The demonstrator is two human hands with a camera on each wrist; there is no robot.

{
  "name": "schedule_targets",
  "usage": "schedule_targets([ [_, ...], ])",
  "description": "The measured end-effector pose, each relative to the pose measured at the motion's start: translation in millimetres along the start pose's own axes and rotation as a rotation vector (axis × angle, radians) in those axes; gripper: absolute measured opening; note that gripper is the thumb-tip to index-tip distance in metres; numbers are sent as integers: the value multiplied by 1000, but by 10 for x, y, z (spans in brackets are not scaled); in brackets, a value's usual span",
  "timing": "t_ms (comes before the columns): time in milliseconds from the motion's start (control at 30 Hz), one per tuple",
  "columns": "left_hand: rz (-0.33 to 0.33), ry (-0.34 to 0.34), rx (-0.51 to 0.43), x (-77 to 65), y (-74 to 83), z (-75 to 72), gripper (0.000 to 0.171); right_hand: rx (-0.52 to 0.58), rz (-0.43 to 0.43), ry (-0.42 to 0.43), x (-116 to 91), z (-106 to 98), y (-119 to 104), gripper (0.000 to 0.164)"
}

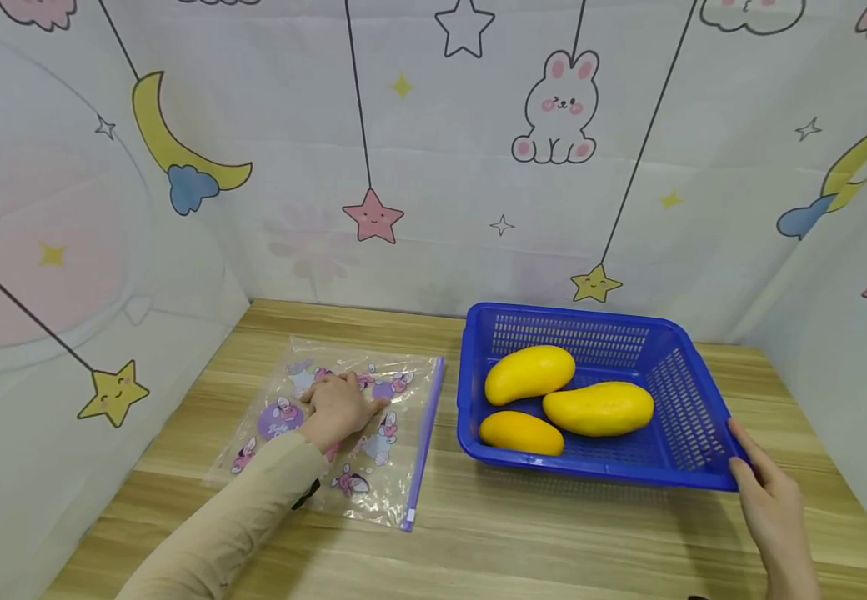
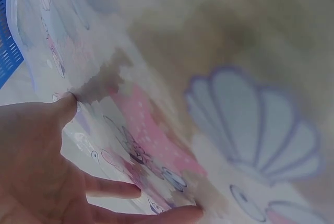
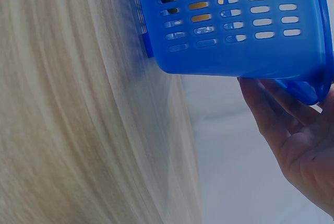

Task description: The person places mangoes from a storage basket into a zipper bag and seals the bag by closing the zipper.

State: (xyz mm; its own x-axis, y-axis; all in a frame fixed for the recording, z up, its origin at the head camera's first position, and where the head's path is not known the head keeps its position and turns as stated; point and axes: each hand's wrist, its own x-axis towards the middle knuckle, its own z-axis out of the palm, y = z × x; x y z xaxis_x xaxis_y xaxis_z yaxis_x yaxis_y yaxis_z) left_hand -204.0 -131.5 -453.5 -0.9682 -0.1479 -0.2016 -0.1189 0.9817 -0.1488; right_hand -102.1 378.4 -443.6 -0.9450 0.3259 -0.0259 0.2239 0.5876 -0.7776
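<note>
My left hand (image 1: 338,410) rests on a clear zip bag (image 1: 411,433) printed with cartoon figures, which lies flat on the table. In the left wrist view, the thumb and spread fingertips (image 2: 180,214) touch the bag's printed film. A purple slider strip runs along the bag's right edge. With my right hand (image 1: 771,492) I grip the near right corner of a blue plastic basket (image 1: 576,471), thumb over the rim and fingers under it. Inside the basket lie three yellow mangoes: one at the back (image 1: 529,373), one at the right (image 1: 600,408) and one at the front (image 1: 521,433).
The wood-grain table (image 1: 523,542) is enclosed by a white cloth (image 1: 433,150) with bunnies, stars and moons on it, behind and at both sides. The basket stands just right of the bag, its back rim near the rear cloth.
</note>
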Motion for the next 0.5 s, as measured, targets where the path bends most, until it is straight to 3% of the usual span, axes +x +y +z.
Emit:
schedule_targets([
  [500, -12, 21, -7, 61, -3, 18, 91, 1, 33, -40, 6, -15, -26, 47],
])
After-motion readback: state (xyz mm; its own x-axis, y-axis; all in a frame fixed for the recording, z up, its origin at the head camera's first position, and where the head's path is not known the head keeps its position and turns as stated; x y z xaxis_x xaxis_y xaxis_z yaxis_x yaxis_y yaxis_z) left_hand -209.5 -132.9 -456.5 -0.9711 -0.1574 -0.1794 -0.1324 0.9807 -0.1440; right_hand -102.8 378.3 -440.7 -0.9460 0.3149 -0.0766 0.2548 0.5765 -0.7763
